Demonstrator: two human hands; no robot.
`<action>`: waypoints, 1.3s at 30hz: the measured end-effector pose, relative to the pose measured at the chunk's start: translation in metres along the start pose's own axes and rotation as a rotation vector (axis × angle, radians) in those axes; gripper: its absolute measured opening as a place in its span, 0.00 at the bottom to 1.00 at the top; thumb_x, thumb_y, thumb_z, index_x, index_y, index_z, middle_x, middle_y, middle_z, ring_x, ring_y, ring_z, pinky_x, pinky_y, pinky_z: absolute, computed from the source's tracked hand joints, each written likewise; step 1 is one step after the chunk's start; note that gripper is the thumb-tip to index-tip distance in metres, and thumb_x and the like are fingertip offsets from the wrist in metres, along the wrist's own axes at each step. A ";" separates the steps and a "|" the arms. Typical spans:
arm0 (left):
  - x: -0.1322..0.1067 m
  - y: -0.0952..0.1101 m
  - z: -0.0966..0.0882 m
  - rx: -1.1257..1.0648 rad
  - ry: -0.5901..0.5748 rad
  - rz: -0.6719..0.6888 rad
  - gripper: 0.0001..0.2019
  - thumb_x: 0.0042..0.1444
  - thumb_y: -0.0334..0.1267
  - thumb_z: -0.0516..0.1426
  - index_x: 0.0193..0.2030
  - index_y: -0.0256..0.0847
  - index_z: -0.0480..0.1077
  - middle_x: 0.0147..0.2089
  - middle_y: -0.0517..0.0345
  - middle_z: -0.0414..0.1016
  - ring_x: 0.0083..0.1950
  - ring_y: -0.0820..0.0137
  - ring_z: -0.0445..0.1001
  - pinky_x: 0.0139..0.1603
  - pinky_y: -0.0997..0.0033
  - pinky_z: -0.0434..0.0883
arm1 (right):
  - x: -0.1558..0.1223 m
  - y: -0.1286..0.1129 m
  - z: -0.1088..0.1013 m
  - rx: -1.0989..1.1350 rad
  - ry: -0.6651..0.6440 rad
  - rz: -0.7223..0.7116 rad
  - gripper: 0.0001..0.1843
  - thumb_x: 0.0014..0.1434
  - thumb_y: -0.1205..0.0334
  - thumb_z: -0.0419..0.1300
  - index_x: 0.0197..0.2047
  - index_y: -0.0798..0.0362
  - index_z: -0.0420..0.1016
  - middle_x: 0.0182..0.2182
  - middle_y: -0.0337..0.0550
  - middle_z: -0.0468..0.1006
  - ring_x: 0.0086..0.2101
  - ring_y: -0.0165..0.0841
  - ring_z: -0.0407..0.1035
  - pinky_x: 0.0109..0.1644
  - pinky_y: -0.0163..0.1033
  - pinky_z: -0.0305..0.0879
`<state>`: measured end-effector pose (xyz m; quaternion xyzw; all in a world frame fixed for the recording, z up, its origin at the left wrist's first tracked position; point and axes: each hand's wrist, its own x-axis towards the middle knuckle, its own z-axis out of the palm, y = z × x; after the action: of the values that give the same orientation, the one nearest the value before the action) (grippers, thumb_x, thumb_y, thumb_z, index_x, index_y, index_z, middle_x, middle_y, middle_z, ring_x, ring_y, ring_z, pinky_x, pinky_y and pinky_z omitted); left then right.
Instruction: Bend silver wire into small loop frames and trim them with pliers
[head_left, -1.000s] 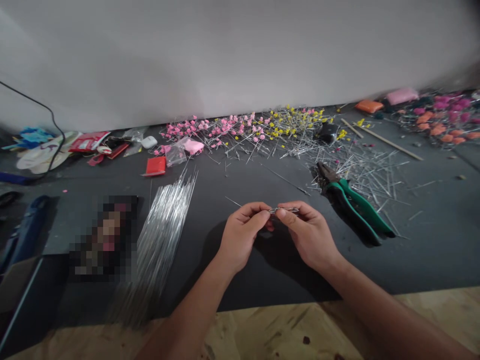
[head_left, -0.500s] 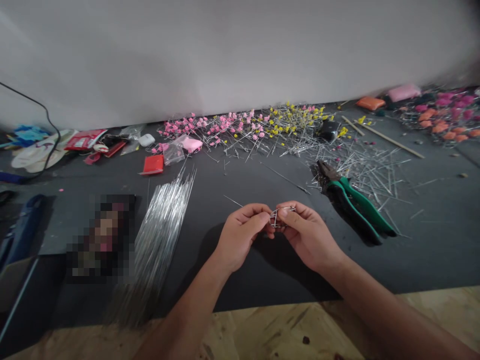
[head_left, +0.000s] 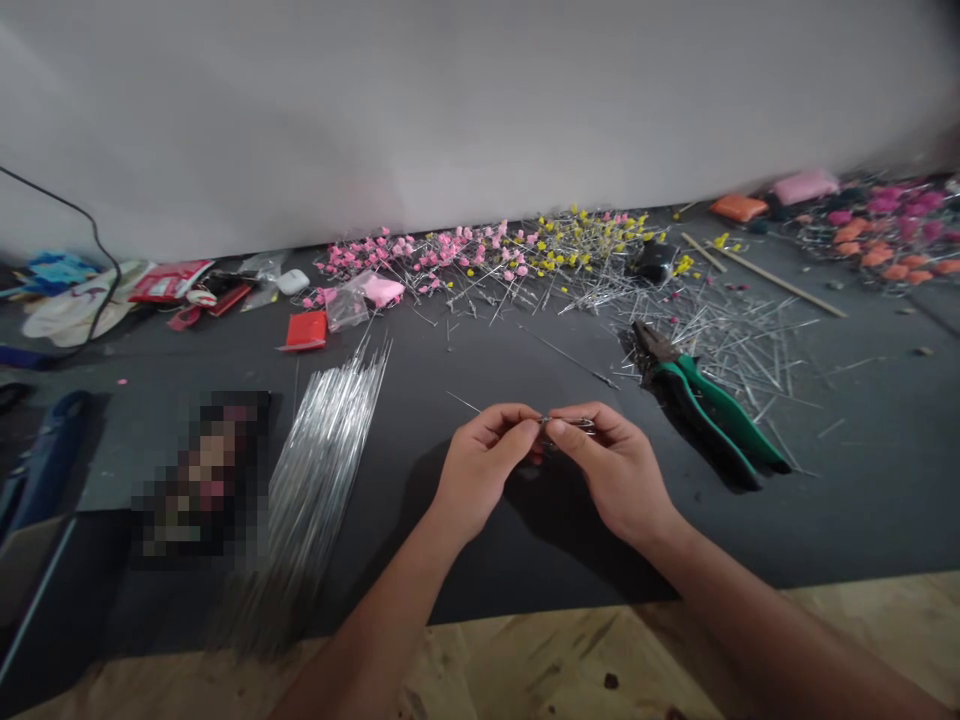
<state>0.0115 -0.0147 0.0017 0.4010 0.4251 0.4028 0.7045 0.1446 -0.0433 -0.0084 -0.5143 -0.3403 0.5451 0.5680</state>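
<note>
Over the dark mat, my left hand (head_left: 484, 465) and my right hand (head_left: 619, 465) meet, thumbs nearly touching. Both pinch a small piece of bent silvery wire (head_left: 581, 424) between thumb and fingers. Loops of it show beside my right fingertips; the rest is hidden by the fingers. A thin straight wire end (head_left: 463, 401) shows just left of my left hand, and I cannot tell whether it belongs to the same piece. To the right of my right hand lie pliers (head_left: 720, 410) with green and black handles.
A bundle of straight wires (head_left: 330, 440) lies left of my hands. Along the wall are pink-tipped wires (head_left: 442, 255) and yellow-tipped wires (head_left: 592, 245). Cut wire pieces (head_left: 750, 340) are scattered behind the pliers. A red packet (head_left: 306, 331) and wooden sticks (head_left: 787, 282) lie farther back.
My thumbs have come closer together over the bent wire. Its open frame shape, seen between the hands before, is now mostly covered, with loops showing at the right fingertips.
</note>
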 end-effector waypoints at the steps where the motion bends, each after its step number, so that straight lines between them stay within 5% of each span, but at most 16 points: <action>1: 0.000 0.000 0.000 -0.007 0.003 0.000 0.05 0.50 0.37 0.59 0.33 0.39 0.71 0.28 0.62 0.71 0.30 0.77 0.69 0.33 0.75 0.66 | -0.001 -0.001 0.000 -0.053 0.013 -0.027 0.06 0.47 0.59 0.65 0.31 0.48 0.75 0.28 0.36 0.78 0.30 0.29 0.71 0.37 0.37 0.67; 7: 0.002 -0.001 -0.005 -0.035 -0.005 0.022 0.07 0.48 0.38 0.60 0.33 0.38 0.71 0.28 0.61 0.71 0.30 0.76 0.69 0.35 0.73 0.67 | -0.002 -0.003 0.002 -0.206 0.017 -0.070 0.09 0.49 0.56 0.63 0.35 0.48 0.73 0.30 0.38 0.77 0.30 0.31 0.71 0.35 0.37 0.68; 18: 0.003 0.002 -0.008 0.134 -0.039 0.017 0.09 0.49 0.40 0.59 0.36 0.39 0.72 0.29 0.60 0.73 0.31 0.75 0.70 0.35 0.74 0.67 | 0.001 -0.004 -0.003 -0.269 -0.180 -0.098 0.03 0.53 0.63 0.58 0.33 0.49 0.69 0.27 0.37 0.73 0.30 0.30 0.69 0.35 0.35 0.64; 29: 0.004 0.003 -0.006 0.252 -0.049 0.042 0.10 0.52 0.42 0.56 0.35 0.37 0.70 0.27 0.60 0.70 0.28 0.76 0.67 0.33 0.74 0.66 | 0.001 0.001 -0.001 -0.509 -0.014 -0.201 0.04 0.50 0.62 0.58 0.31 0.50 0.73 0.26 0.39 0.75 0.27 0.31 0.68 0.31 0.36 0.62; 39: 0.002 0.001 -0.003 0.226 -0.057 0.034 0.11 0.52 0.42 0.56 0.36 0.35 0.69 0.24 0.60 0.70 0.24 0.76 0.68 0.28 0.73 0.67 | 0.005 -0.002 -0.004 -0.304 -0.118 -0.029 0.08 0.49 0.58 0.60 0.31 0.53 0.70 0.24 0.37 0.72 0.24 0.28 0.65 0.29 0.34 0.61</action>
<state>0.0096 -0.0115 0.0015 0.4963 0.4408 0.3528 0.6595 0.1499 -0.0386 -0.0083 -0.5563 -0.4591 0.5083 0.4705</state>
